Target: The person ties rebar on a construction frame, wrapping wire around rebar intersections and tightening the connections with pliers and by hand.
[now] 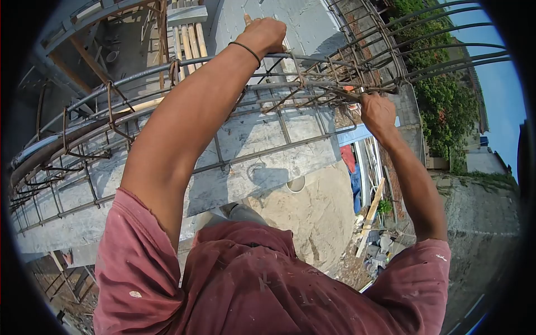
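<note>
My left hand (265, 34) is closed just beyond the upper bar of a rebar cage (290, 92). Its fingers are mostly hidden, so what it holds, if anything, does not show. My right hand (378, 111) is closed at the right part of the cage, where several rusty bars meet. Something thin and dark runs from its fingers in among the bars; I cannot tell whether it is a bar or a tool. Bent stirrups (114, 109) cross the long bars of the cage, which lies above a grey concrete-stained board (245, 137).
Long rebar ends (452, 28) stick out at the upper right. A sand heap (318, 212) lies far below, past the board's edge. Wooden poles (190, 42) and a grey slab (312, 25) are beyond the cage. Part of a person in red and blue (355, 178) shows below.
</note>
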